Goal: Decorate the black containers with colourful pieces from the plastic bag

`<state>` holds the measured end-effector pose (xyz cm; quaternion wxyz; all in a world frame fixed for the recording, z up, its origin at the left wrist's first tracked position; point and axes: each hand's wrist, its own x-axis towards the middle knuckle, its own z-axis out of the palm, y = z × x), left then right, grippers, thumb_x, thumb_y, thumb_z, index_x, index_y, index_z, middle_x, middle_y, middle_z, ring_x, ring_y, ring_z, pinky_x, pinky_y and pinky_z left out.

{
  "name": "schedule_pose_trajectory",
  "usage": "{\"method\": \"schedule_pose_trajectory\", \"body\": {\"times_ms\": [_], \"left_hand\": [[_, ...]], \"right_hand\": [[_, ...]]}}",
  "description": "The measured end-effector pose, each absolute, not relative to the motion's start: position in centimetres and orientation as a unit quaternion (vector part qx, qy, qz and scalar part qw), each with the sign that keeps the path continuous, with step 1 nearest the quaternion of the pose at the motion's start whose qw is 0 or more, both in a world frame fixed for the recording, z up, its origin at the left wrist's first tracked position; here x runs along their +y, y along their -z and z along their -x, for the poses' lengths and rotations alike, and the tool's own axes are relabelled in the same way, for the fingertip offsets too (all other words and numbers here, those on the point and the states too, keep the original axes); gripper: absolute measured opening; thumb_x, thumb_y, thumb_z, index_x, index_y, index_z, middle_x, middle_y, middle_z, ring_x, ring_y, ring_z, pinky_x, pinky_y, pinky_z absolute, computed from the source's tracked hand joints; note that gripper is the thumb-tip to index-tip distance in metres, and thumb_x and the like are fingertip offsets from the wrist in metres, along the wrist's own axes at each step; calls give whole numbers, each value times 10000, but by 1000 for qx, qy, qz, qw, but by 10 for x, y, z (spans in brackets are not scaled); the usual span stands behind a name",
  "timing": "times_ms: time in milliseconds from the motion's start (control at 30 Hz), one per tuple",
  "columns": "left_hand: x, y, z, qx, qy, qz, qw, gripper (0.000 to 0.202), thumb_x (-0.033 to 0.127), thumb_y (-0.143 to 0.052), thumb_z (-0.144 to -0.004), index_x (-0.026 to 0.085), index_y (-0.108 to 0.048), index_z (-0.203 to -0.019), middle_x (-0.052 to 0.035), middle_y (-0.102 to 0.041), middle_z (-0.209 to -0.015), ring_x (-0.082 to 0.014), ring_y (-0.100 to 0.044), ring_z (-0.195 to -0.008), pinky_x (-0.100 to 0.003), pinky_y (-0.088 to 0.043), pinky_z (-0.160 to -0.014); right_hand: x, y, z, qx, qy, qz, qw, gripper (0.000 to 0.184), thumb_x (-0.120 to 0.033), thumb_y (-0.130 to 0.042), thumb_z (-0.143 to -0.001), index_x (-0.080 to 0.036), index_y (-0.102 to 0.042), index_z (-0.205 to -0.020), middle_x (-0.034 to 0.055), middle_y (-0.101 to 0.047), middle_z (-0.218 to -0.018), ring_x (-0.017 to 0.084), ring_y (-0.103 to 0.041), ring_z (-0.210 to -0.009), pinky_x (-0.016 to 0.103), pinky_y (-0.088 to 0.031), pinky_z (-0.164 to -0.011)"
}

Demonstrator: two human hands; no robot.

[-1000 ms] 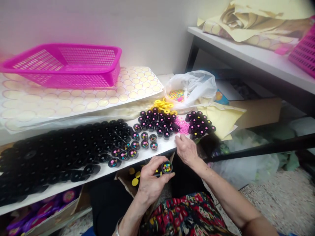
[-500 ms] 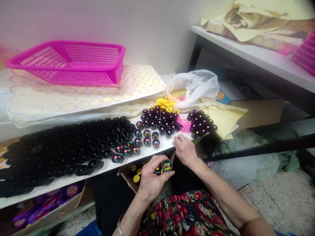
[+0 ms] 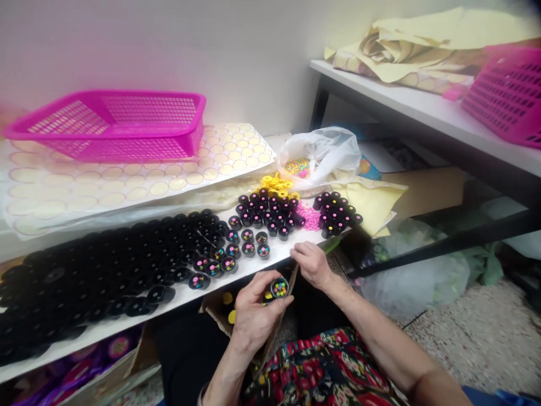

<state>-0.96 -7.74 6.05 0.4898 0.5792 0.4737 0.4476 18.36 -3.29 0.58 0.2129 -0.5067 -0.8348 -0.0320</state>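
Note:
My left hand [image 3: 252, 316] is closed around a small round black cup [image 3: 279, 288] with multicoloured beads inside, its open face turned up towards me. At the white table's front edge, my right hand [image 3: 313, 265] has its fingers curled together; whatever they may hold is hidden. Just beyond it lie a heap of small pink pieces [image 3: 309, 216] and a cluster of black caps with pink or yellow dots [image 3: 337, 210]. Several similar cups with beads in them [image 3: 248, 248] stand on the table to the left of my right hand.
Rows of black cups [image 3: 105, 265] fill the table's left side. Behind are yellow rings [image 3: 276, 185], a plastic bag of coloured beads [image 3: 327, 149], and a pink basket [image 3: 139, 149] on a sticker sheet [image 3: 236, 148]. A box with yellow discs [image 3: 228, 299] sits below the table edge.
The camera view has shifted slightly, so the table and basket sit lower and further left. My left hand still holds the cup; my right hand stays by the table edge, fingers curled.

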Motion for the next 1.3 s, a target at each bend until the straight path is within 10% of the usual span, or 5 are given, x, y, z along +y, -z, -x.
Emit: {"method": "schedule_pose_trajectory", "body": {"times_ms": [433, 1300], "left_hand": [[-75, -60, 5, 476, -455, -577, 484, 330, 206, -759, -611, 179, -679, -930, -53, -651, -929, -175, -615, -867, -282, -493, -803], [-71, -39, -5, 483, -463, -537, 514, 420, 205, -784, -569, 202, -679, -976, -39, -649, -950, -169, -601, -873, -287, -471, -812]], "right_hand": [[-19, -39, -168, -762, -149, 586, 234, 270, -120, -350, -878, -174, -551, -707, 25, -507, -732, 137, -462, -689, 237, -319, -612], [-19, -27, -169, -728, -83, 617, 288, 236, -91, -401, -829, -178, -512, -640, 35, -455, -697, 165, -447, -721, 275, -340, -645]]}}
